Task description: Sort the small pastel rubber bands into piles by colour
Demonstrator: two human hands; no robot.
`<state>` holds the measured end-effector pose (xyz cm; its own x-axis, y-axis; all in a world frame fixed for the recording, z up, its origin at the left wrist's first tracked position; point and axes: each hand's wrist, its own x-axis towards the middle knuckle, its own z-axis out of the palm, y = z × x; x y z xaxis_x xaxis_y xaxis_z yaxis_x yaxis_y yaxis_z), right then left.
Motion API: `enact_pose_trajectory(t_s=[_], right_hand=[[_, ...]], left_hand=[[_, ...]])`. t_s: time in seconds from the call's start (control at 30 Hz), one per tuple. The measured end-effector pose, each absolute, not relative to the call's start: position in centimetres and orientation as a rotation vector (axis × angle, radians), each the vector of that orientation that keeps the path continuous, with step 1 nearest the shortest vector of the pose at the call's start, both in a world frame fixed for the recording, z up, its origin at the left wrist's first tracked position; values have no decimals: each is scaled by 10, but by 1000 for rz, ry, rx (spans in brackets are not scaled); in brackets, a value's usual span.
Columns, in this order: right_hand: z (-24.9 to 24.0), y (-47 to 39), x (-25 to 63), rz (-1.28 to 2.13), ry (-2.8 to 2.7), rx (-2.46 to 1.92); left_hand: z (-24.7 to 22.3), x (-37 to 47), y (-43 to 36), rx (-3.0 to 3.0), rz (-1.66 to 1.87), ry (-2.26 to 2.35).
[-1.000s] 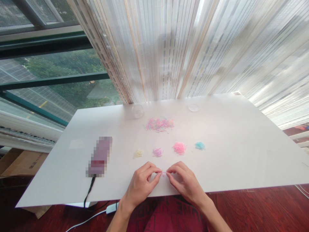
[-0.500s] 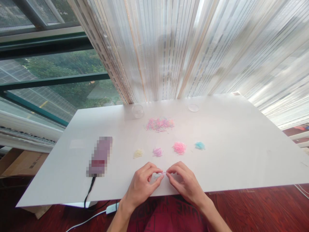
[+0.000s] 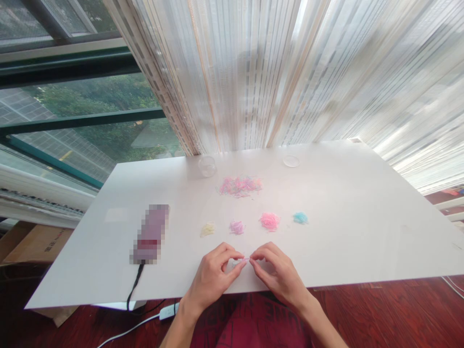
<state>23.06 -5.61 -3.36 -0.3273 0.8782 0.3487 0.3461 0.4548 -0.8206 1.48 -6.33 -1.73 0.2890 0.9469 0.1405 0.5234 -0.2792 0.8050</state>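
Close to the table's front edge, my left hand (image 3: 217,273) is closed in a pinch on a small tuft of thin pinkish-purple strands (image 3: 244,260). My right hand (image 3: 277,270) faces it, thumb and forefinger pinched on the other end of the strands; the fingertips of both hands are almost touching. Beyond the hands lie sorted little piles of such strands: a pale yellow pile (image 3: 208,228), a purple pile (image 3: 237,227), a pink pile (image 3: 269,222) and a blue pile (image 3: 300,218). Farther back spreads a larger mixed pastel pile (image 3: 239,186).
At the back of the white table (image 3: 355,227) stand a clear round container (image 3: 207,166) and a clear lid (image 3: 291,161). A blurred purple device (image 3: 150,234) with a black cable lies at left. String curtains (image 3: 253,72) hang along the far edge.
The hands stay nearly in place. A little more of the pinkish strands shows between the fingertips. The piles have not visibly changed.
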Motion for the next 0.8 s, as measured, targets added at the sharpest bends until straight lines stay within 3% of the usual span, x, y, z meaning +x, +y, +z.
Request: enact_pose_trajectory(t_s=[0.8], right_hand=[[-28,-54,230,833,-1887,-1049]], left_hand=[[-13,14,-61,1902,893,1309]])
